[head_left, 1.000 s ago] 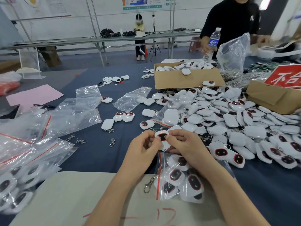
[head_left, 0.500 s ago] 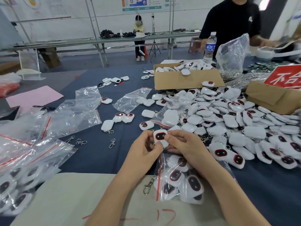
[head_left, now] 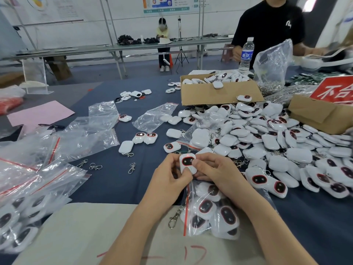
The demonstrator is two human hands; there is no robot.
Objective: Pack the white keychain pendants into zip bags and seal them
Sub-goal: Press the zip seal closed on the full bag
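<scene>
Both hands met just below the centre of the frame, over the blue bench point(head_left: 114, 184), with one white pendant point(head_left: 188, 163) pinched between them. The left hand point(head_left: 169, 180) gripped its left edge and lower corner, fingers point(head_left: 172, 159) curled in close and the thumb pressed against the bottom of the case. The right hand point(head_left: 217, 174) closed on the right edge, a fingertip lying on the face beside the dark, red-rimmed window. Neither hand was spread at all: both were bent tightly round this one piece and held nothing else. The pendant faced the camera, which read as a check of its front, or a turn to line it up, ahead of bagging.

Directly beneath the wrists, at lower centre, lay a zip bag point(head_left: 212, 211) already well filled with pendants. Its red-striped mouth was turned to the left, just under the held piece; that short drop was probably why the hands worked there. Whether the mouth was open or pressed shut could not be told. A metal clasp point(head_left: 174, 219) lay beside it on the beige sheet point(head_left: 80, 238).

The heap of pendants point(head_left: 277, 146) filled the right of the frame, near the right hand. Empty bags point(head_left: 89, 134) lay at centre left and packed bags point(head_left: 21, 220) at lower left, on the left hand's side. A cardboard box point(head_left: 219, 94) holding more pieces sat at upper centre.
</scene>
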